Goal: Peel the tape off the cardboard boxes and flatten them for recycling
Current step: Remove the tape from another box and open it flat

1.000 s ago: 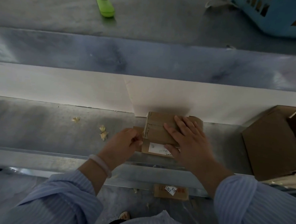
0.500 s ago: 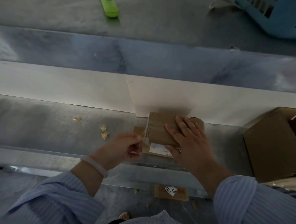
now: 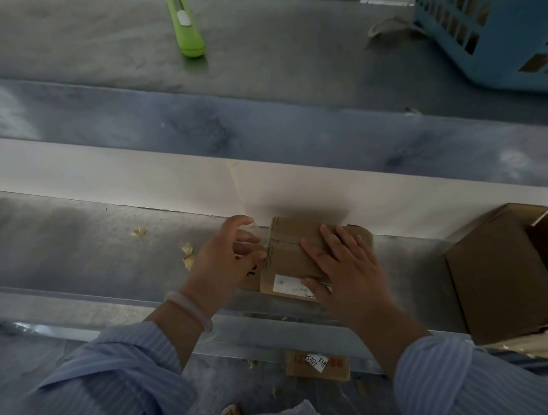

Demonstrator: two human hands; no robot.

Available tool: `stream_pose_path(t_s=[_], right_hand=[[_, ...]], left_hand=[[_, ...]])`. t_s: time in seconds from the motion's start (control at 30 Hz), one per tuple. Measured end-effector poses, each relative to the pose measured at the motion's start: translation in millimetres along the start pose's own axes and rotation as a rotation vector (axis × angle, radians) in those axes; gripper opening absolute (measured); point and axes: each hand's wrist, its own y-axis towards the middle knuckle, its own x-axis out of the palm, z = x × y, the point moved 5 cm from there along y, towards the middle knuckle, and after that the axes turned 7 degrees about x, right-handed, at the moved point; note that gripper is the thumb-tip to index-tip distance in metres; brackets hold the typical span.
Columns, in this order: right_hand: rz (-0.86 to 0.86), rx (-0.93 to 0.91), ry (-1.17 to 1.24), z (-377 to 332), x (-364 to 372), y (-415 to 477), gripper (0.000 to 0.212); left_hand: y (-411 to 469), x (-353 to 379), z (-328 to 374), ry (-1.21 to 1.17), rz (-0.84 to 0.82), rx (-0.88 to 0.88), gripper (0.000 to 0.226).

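A small brown cardboard box [image 3: 291,240] with a white label lies on the metal shelf [image 3: 71,243], on a flat piece of cardboard [image 3: 250,278]. My right hand [image 3: 345,272] presses flat on the box top, fingers straight, thumb by the label. My left hand [image 3: 228,259] is at the box's left end with its fingers curved and spread apart; the thumb tip touches the left edge. Whether a strip of clear tape hangs between those fingers I cannot tell.
A larger open cardboard box [image 3: 499,272] stands at the right of the shelf. Bits of peeled tape [image 3: 188,255] lie to the left. On the upper surface are a green utility knife [image 3: 185,22] and a blue basket [image 3: 501,38]. A labelled cardboard piece [image 3: 317,365] lies on the floor.
My left hand has moved from a pinch at the box's near-left corner farther along the left edge, and its fingers have spread. My right hand has stayed pressed on the box.
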Motion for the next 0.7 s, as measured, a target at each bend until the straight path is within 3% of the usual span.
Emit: stream_pose_path(t_s=[0.2,0.3,0.43,0.53,0.7], right_hand=[[0.020,0.000,0.020,-1,-1,-2,0.064],[0.020,-0.003,0.007,-1,0,-2,0.064],[0.020,-0.007,-0.010,-1,0,-3,0.064],[0.030,-0.011,-0.001,-2,-2,-4,0.062],[0.041,-0.024,0.014,-1,-1,-4,0.060]], left_hand=[[9,1,3,0.099,-0.056,0.084,0.021],[13,2,4,0.135,-0.070,0.114,0.022],[15,8,12,0.326,-0.063,0.289,0.015],[18,12,7,0.279,-0.016,0.216,0.022],[26,13,-9,-0.027,0.166,-0.091,0.026]])
